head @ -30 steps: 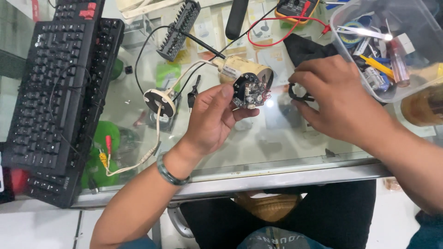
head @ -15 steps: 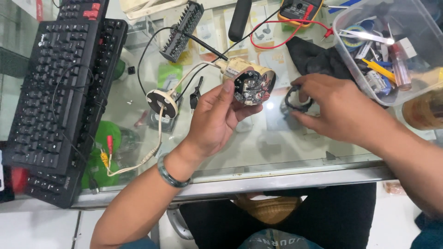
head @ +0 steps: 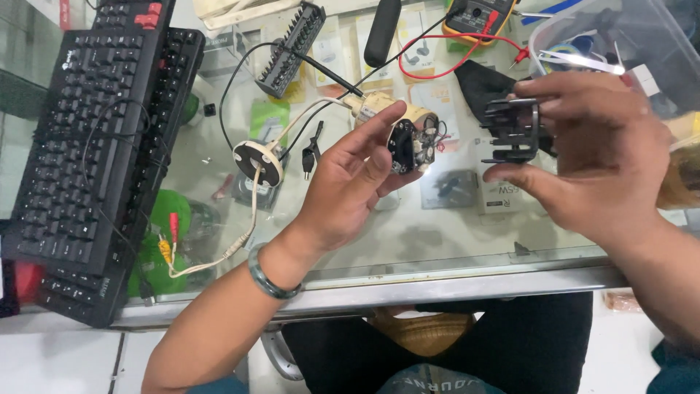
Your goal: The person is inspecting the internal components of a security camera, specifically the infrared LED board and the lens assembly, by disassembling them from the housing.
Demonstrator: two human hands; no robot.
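In the head view, the left hand (head: 348, 191) reaches up from the lower left of the frame and grips a small cream-coloured camera body (head: 399, 131) near the middle, fingers wrapped around its housing with the index finger lying along the top. The open front of the camera body faces right, showing a dark circuit board (head: 407, 146) with thin wires. A green bangle (head: 268, 276) sits on that wrist.

The right hand (head: 592, 157) comes in from the right edge and pinches a black ring-shaped plastic part (head: 514, 131) between thumb below and fingers above, held just to the right of the camera body and apart from it.

A white cable (head: 240, 237) runs from the rear of the camera body down to the left, past a round white mounting base (head: 257, 162) lying on the glass tabletop (head: 452, 233).

A black keyboard (head: 95, 146) fills the left side of the frame. At the upper middle lie a black bit holder (head: 292, 47) and a dark handle (head: 382, 31). A yellow multimeter (head: 477, 14) with red leads sits at the top, and a clear plastic container (head: 620, 36) of small items stands in the upper right corner.
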